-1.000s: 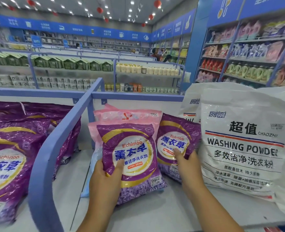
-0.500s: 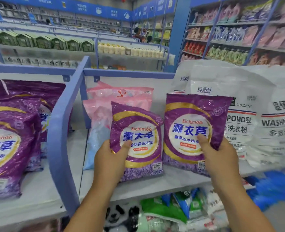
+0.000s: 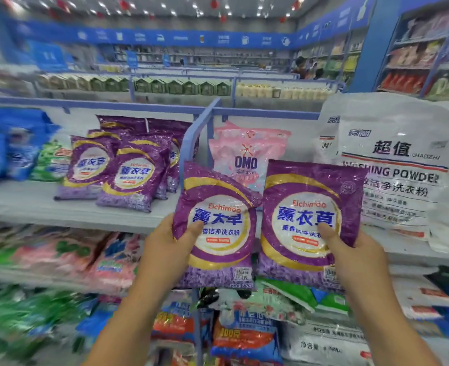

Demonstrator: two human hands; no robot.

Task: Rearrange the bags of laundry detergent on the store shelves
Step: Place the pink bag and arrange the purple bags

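My left hand (image 3: pixel 165 249) grips a small purple Eichimoo detergent bag (image 3: pixel 215 225) by its left edge, thumb on the front. My right hand (image 3: pixel 355 257) grips a second purple bag (image 3: pixel 308 217) the same way at its lower right. Both bags hang in the air in front of the shelf edge, side by side. Several matching purple bags (image 3: pixel 128 175) stand in the compartment to the left of the blue divider (image 3: pixel 194 136). A pink OMO bag (image 3: pixel 247 154) leans at the back of the right compartment.
Large white washing powder sacks (image 3: pixel 392 175) fill the right of the shelf (image 3: pixel 59 210). Blue and green bags (image 3: pixel 17 146) stand at far left. Lower shelves hold mixed detergent bags (image 3: pixel 244 336). More aisles lie behind.
Both hands lifted the two purple bags off the right compartment and drew them back toward me. The view pulled away, showing the left compartment and lower shelves.
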